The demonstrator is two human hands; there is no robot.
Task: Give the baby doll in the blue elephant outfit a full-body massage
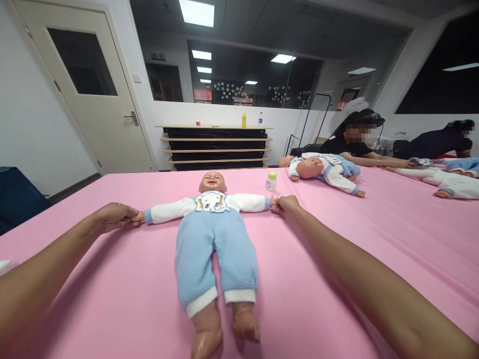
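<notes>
A baby doll (215, 234) lies on its back on the pink-covered table (130, 299), head away from me and feet towards me. It wears a light blue and white fleece outfit with an elephant face on the chest. Both of its arms are stretched out sideways. My left hand (117, 217) is closed around the doll's hand on the left side. On the other side, my right hand (287, 204) pinches the doll's other hand. Just beyond my right hand stands a small white bottle with a green cap (271, 181).
Two more dolls (325, 172) lie together at the back right of the table. Farther right, a person in black (352, 139) reaches towards another doll (441, 180), with a second person beyond. Behind the table, stacked shelving (217, 144) stands against the wall.
</notes>
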